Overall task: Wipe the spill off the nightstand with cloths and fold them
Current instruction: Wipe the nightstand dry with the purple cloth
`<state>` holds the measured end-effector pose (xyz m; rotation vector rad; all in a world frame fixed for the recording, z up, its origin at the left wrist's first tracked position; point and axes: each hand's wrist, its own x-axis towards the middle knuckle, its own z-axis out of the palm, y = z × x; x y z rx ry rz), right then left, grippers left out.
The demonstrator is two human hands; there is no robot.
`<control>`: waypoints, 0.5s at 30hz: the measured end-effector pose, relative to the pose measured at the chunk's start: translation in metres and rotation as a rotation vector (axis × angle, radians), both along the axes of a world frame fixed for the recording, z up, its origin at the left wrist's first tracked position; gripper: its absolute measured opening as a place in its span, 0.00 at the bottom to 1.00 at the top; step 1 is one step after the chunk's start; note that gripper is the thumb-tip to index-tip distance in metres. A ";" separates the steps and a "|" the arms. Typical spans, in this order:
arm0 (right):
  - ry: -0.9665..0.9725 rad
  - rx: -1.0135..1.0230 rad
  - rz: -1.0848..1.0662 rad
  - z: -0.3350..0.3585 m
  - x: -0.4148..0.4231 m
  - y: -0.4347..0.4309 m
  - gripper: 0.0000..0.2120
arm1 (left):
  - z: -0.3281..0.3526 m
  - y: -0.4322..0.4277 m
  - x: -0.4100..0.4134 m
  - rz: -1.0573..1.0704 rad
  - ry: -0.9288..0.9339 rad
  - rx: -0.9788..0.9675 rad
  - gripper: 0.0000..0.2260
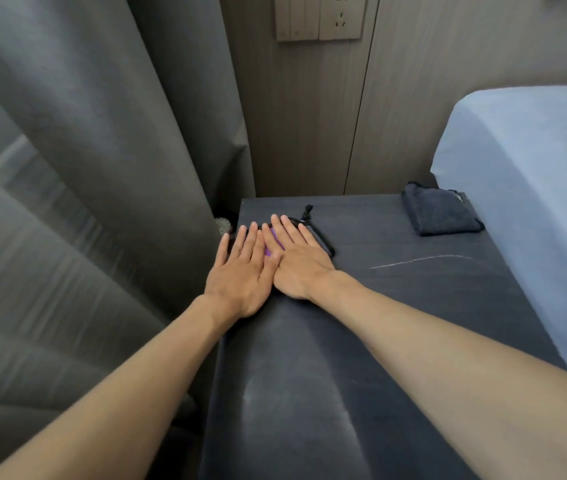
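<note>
Both flat, open palms, left hand (240, 271) & right hand (297, 261), pressed the folded purple cloth (276, 242) at the dark nightstand's (413, 306) 10 o'clock, gripping nothing; fold step probably done, next prob. release, w/ the folded dark-grey cloth (439, 211) at 1 o'clock.

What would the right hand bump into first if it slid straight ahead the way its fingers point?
Probably the wood-panelled wall behind the nightstand; the right hand first passes the cloth's black loop.

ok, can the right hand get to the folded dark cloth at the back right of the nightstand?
Probably yes. The right hand lies flat on the purple cloth; bare nightstand separates it from the folded dark cloth.
</note>
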<state>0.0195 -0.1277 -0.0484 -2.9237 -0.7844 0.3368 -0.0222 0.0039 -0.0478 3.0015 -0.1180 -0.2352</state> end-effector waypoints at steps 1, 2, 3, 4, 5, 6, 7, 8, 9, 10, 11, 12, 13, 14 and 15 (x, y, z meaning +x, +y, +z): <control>-0.021 -0.005 0.046 -0.002 0.000 -0.003 0.30 | -0.001 -0.005 -0.006 0.031 -0.012 -0.009 0.30; -0.042 -0.010 0.093 -0.003 0.000 -0.007 0.30 | -0.003 -0.009 -0.012 0.063 -0.024 -0.018 0.32; -0.059 -0.012 0.137 -0.005 -0.001 -0.011 0.29 | -0.004 -0.014 -0.017 0.094 -0.037 -0.029 0.34; -0.072 -0.007 0.174 -0.005 -0.002 -0.015 0.29 | -0.006 -0.018 -0.022 0.118 -0.045 -0.042 0.37; -0.081 0.005 0.201 -0.005 -0.003 -0.019 0.29 | -0.007 -0.022 -0.026 0.132 -0.049 -0.056 0.39; -0.089 0.017 0.218 -0.005 -0.006 -0.023 0.29 | -0.008 -0.026 -0.030 0.139 -0.053 -0.066 0.40; -0.097 0.027 0.223 -0.006 -0.008 -0.027 0.29 | -0.009 -0.029 -0.032 0.142 -0.060 -0.067 0.41; -0.102 0.036 0.217 -0.007 -0.012 -0.031 0.29 | -0.009 -0.032 -0.034 0.139 -0.068 -0.062 0.41; -0.105 0.042 0.208 -0.007 -0.015 -0.034 0.28 | -0.009 -0.034 -0.035 0.134 -0.075 -0.055 0.42; -0.108 0.043 0.199 -0.008 -0.018 -0.037 0.28 | -0.008 -0.037 -0.036 0.124 -0.080 -0.051 0.42; -0.114 0.041 0.193 -0.009 -0.020 -0.040 0.28 | -0.007 -0.038 -0.035 0.108 -0.081 -0.047 0.42; -0.118 0.038 0.191 -0.009 -0.021 -0.044 0.28 | -0.006 -0.040 -0.034 0.089 -0.072 -0.044 0.43; -0.119 0.037 0.194 -0.010 -0.021 -0.048 0.28 | -0.005 -0.043 -0.033 0.074 -0.053 -0.040 0.43; -0.119 0.038 0.203 -0.010 -0.021 -0.051 0.28 | -0.004 -0.047 -0.032 0.072 -0.034 -0.036 0.43; -0.118 0.040 0.216 -0.010 -0.020 -0.056 0.28 | -0.003 -0.051 -0.032 0.080 -0.022 -0.032 0.44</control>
